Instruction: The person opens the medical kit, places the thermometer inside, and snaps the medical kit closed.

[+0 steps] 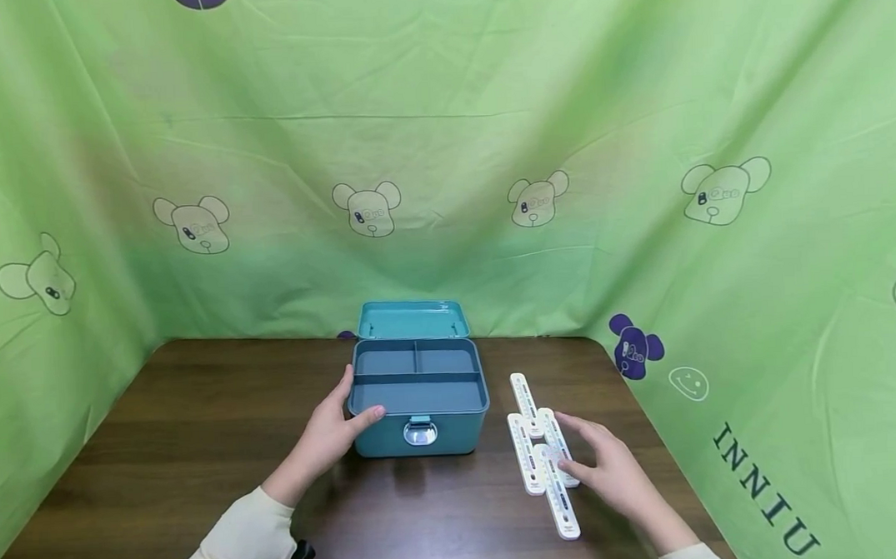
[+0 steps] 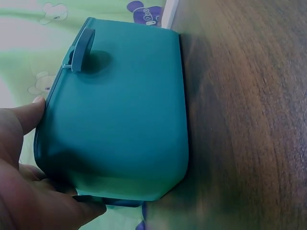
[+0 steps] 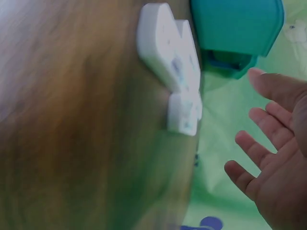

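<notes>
A teal storage box point(image 1: 455, 433) stands on the table with its lid point(image 1: 414, 318) raised at the back and a divided grey-blue tray point(image 1: 415, 393) inside. My left hand point(image 1: 329, 431) holds its front left corner, thumb on the front rim and fingers along the left side; the left wrist view shows the box point(image 2: 120, 110) close up. To the right of the box lie several flat white strips point(image 1: 526, 455) with printed scales, some side by side and touching. Just over their right side hovers my right hand point(image 1: 610, 468), fingers spread, holding nothing. In the right wrist view the strips point(image 3: 160, 48) look blurred.
A brown wooden table point(image 1: 221, 423) carries everything. Green cloth point(image 1: 441, 130) printed with bear heads hangs behind it and on both sides. The box has a silver latch point(image 1: 420, 432) on its front. Near the left sleeve is a small black object point(image 1: 301, 557).
</notes>
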`<state>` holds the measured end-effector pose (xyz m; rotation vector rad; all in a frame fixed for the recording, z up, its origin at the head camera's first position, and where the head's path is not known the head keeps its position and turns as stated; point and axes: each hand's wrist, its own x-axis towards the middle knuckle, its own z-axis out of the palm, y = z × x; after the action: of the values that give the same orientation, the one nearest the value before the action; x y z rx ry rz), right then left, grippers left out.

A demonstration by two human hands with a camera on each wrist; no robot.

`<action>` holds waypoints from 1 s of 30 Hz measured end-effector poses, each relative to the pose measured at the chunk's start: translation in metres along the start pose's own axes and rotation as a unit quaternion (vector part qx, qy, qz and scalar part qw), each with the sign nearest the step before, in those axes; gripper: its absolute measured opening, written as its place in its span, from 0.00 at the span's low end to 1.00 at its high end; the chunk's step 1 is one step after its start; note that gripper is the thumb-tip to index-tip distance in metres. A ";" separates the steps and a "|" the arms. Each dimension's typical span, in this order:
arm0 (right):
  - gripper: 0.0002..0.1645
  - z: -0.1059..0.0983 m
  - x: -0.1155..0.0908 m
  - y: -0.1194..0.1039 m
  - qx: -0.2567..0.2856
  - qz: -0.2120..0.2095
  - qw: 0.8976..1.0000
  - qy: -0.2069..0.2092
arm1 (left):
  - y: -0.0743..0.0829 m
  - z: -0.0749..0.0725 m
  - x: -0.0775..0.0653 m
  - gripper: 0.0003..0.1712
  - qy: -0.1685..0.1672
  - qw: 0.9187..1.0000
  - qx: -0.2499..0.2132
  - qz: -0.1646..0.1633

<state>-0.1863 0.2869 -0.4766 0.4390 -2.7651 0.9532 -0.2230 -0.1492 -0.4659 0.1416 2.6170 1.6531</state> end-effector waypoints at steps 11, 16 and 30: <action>0.48 0.004 -0.009 0.024 -0.031 0.049 0.997 -0.056 | 0.007 -0.003 0.001 0.60 0.004 1.000 0.009 -0.014; 0.48 0.008 -0.011 0.028 -0.067 0.061 0.993 -0.072 | 0.008 -0.003 0.001 0.59 0.006 1.000 0.015 -0.024; 0.44 0.013 -0.012 0.032 -0.126 0.059 0.988 -0.059 | 0.010 -0.002 -0.001 0.58 0.011 1.000 0.012 -0.024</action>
<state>-0.1870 0.3049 -0.5079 0.3024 -2.9960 0.6030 -0.2214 -0.1466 -0.4565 0.0609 2.6345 1.6176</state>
